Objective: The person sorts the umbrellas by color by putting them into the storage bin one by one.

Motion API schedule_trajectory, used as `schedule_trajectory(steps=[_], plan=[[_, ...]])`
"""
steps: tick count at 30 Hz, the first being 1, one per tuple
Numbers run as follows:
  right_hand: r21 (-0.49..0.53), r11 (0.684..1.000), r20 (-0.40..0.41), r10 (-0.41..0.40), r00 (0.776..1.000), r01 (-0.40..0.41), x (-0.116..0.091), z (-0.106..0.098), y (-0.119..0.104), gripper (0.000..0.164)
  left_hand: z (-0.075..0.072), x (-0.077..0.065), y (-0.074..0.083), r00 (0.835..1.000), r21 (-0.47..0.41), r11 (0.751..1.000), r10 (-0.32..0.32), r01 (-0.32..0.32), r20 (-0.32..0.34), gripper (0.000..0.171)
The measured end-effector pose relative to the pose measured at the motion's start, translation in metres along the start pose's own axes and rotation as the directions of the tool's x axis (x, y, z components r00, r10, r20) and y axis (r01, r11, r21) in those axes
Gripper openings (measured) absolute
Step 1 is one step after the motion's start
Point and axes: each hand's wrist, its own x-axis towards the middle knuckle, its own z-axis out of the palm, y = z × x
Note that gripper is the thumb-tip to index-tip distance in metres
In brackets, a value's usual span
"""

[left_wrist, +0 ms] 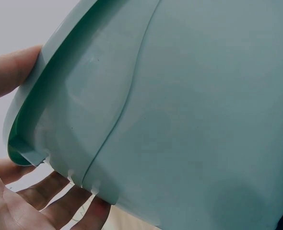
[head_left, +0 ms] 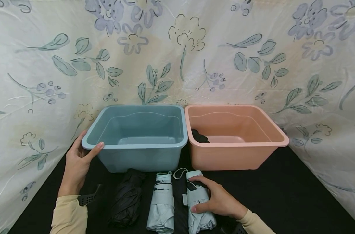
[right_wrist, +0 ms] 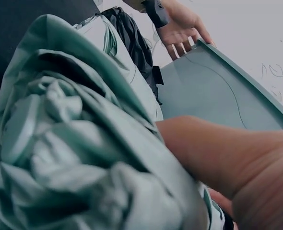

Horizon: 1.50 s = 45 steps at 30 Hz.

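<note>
My left hand (head_left: 78,165) grips the near left corner of a blue plastic bin (head_left: 142,160), thumb on the rim and fingers against the outer side wall, as the left wrist view shows. With the right hand (head_left: 216,198) I hold a folded pale green umbrella (head_left: 198,195), thumb and fingers round its sides; in the right wrist view the umbrella's bunched fabric (right_wrist: 84,143) fills the foreground. Beside it lies a second folded pale green umbrella (head_left: 162,204). Farther left rests a folded black umbrella (head_left: 127,198).
Right of the blue bin stands a pink bin (head_left: 227,157) with a dark bundle (head_left: 199,136) partly visible at its left inside. Both bins stand on a black tabletop (head_left: 300,198), before a floral cloth backdrop (head_left: 212,39). A dark strip lies between the pale umbrellas.
</note>
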Motion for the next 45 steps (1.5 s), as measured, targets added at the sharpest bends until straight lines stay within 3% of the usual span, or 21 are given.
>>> schedule_trajectory(steps=[18,30,38,45], plan=[[0.186,0.978,-0.007,-0.093,0.996,0.092,-0.007,-0.012,-0.016,0.074,0.001,0.001,0.0,1.0,0.023,1.0,-0.002,0.002,-0.002,0.085],[0.338,0.93,0.023,-0.159,0.987,0.142,-0.019,-0.022,-0.043,0.077,0.003,0.0,0.0,1.0,-0.011,1.0,-0.013,0.013,-0.009,0.086],[0.291,0.933,0.037,-0.234,0.972,0.214,-0.007,-0.033,-0.074,0.077,0.002,0.0,0.0,0.999,0.003,1.0,-0.027,0.027,-0.025,0.086],[0.234,0.942,0.039,-0.255,0.966,0.24,0.019,-0.048,-0.107,0.08,0.002,0.001,0.0,0.999,0.011,1.0,-0.024,0.025,-0.031,0.086]])
